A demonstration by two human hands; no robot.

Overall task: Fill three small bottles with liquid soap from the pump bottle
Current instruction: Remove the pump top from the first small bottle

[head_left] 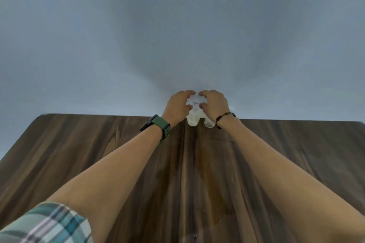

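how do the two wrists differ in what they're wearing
The left hand has a green-strapped watch with a wide band on its wrist; the right hand has only a thin dark cord bracelet. A plaid sleeve shows on the left arm, none on the right. Both hands reach the small bottles at the table's far edge.

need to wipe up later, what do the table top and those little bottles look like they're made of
Table: dark brown wood grain with a smooth, slightly glossy finish. Whether it is solid wood or a printed laminate cannot be told.

Small bottles: cloudy, see-through white, which suggests plastic, though frosted glass is possible. Both hands, left and right, cover their upper parts, so the caps are hidden.
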